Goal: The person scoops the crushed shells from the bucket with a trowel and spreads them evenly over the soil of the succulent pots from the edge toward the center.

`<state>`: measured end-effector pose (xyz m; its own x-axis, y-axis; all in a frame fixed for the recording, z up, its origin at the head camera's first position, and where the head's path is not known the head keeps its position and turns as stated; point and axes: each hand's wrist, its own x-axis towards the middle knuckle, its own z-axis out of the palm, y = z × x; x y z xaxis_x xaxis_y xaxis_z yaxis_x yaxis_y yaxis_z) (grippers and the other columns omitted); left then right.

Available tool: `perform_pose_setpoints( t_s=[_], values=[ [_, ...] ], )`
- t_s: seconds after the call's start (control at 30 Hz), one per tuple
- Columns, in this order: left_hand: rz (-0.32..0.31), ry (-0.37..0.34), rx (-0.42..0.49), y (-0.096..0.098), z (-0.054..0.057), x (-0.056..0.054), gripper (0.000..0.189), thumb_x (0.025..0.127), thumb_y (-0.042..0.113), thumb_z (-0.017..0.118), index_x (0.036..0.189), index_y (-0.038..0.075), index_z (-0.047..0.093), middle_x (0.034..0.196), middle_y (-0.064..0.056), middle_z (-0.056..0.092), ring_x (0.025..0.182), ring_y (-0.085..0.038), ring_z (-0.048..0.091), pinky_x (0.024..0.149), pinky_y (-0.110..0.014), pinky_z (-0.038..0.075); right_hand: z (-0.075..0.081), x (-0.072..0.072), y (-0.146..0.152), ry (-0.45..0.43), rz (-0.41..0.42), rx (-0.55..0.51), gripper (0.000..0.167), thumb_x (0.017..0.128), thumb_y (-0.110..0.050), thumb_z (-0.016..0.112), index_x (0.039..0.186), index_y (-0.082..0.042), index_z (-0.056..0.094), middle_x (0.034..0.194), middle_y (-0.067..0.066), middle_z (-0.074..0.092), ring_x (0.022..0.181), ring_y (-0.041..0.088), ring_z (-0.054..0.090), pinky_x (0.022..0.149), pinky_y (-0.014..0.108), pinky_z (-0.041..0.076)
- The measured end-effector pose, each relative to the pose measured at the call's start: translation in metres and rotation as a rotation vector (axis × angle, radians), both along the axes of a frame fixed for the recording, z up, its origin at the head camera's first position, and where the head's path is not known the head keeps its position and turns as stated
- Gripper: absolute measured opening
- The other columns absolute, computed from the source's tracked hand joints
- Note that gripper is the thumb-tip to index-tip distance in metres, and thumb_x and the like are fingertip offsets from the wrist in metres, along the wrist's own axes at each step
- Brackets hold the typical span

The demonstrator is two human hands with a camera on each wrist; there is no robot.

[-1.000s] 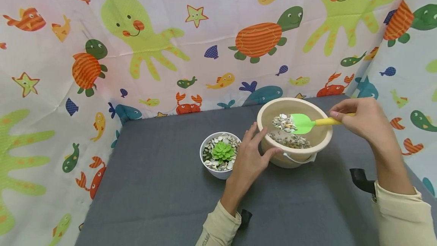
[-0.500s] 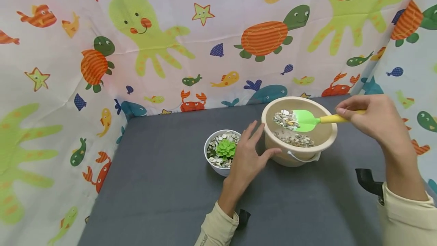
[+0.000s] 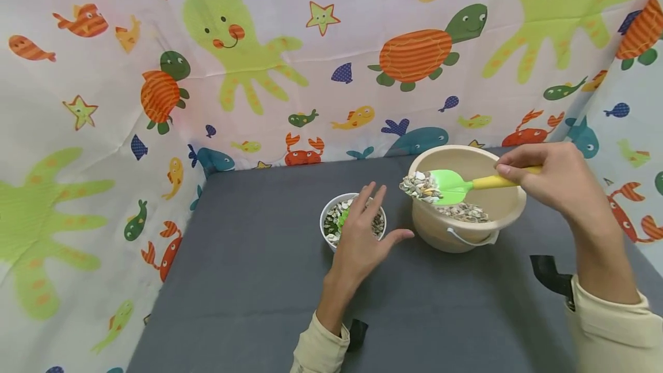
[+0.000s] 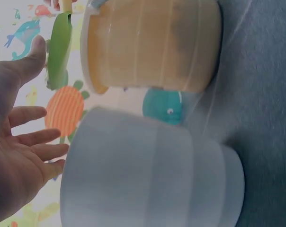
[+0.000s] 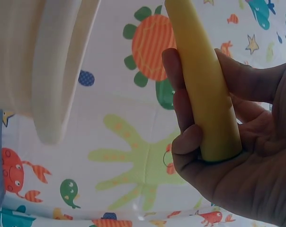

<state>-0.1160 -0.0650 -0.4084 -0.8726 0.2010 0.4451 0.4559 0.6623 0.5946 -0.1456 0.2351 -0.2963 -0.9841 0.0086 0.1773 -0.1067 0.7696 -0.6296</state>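
My right hand (image 3: 551,180) grips the yellow handle (image 5: 204,90) of a small toy shovel with a green blade (image 3: 452,187). Small shells and pebbles (image 3: 420,187) are heaped on the blade, which is over the left rim of a beige bucket (image 3: 440,229). More shells (image 3: 463,212) lie inside the bucket. My left hand (image 3: 357,240) is over a white pot (image 3: 324,229) with its fingers spread, holding nothing. It partly hides the pot, a green succulent (image 3: 342,220) and the shells around it. In the left wrist view, the left hand (image 4: 24,142) is beside the pot's rim.
A grey cloth (image 3: 248,258) covers the table. Behind and at the sides hangs a white curtain (image 3: 279,10) printed with sea animals. The bucket's white handle (image 3: 471,240) hangs down at its front. Bucket and pot stand close together with a narrow gap.
The shovel with its shells has moved left, from inside the bucket's opening to over its left rim. My left hand has moved away from the bucket to over the pot. The view has shifted slightly.
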Motion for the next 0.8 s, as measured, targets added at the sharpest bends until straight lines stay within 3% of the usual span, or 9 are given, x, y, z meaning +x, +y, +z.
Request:
perform_pose_setpoints(
  t_s=[0.13, 0.33, 0.57, 0.8],
  values=[
    [0.001, -0.010, -0.009, -0.010, -0.002, 0.000, 0.094, 0.079, 0.047, 0.090, 0.156, 0.013, 0.050, 0.165, -0.011, 0.046, 0.155, -0.032, 0.042, 0.122, -0.049, 0.043, -0.001, -0.003, -0.010, 0.000, 0.037, -0.010, 0.023, 0.096, -0.017, 0.073, 0.106, 0.004, 0.079, 0.095, 0.024, 0.076, 0.072, 0.002, 0.054, 0.057, 0.022, 0.048],
    [0.014, -0.044, 0.005, -0.029, -0.008, 0.002, 0.097, 0.076, 0.045, 0.093, 0.157, 0.014, 0.049, 0.165, -0.011, 0.045, 0.154, -0.032, 0.042, 0.120, -0.053, 0.045, -0.004, -0.006, -0.023, 0.000, 0.076, 0.010, 0.019, 0.095, -0.015, 0.074, 0.103, 0.001, 0.080, 0.091, 0.020, 0.076, 0.080, 0.020, 0.059, 0.058, 0.023, 0.048],
    [0.023, -0.046, 0.013, -0.053, -0.017, 0.003, 0.104, 0.070, 0.042, 0.097, 0.158, 0.014, 0.048, 0.166, -0.014, 0.042, 0.155, -0.039, 0.040, 0.118, -0.061, 0.044, -0.007, -0.008, -0.034, -0.015, 0.115, 0.010, 0.017, 0.094, -0.015, 0.076, 0.104, -0.002, 0.081, 0.091, 0.016, 0.079, 0.077, 0.010, 0.059, 0.062, 0.021, 0.048],
    [0.017, -0.090, 0.020, -0.071, -0.028, 0.006, 0.117, 0.062, 0.043, 0.101, 0.161, 0.018, 0.043, 0.174, -0.013, 0.025, 0.163, -0.041, 0.020, 0.118, -0.068, 0.039, -0.013, -0.011, -0.050, -0.036, 0.195, -0.002, 0.017, 0.094, -0.012, 0.076, 0.105, 0.000, 0.081, 0.093, 0.016, 0.079, 0.084, 0.019, 0.061, 0.064, 0.020, 0.049]
  ],
)
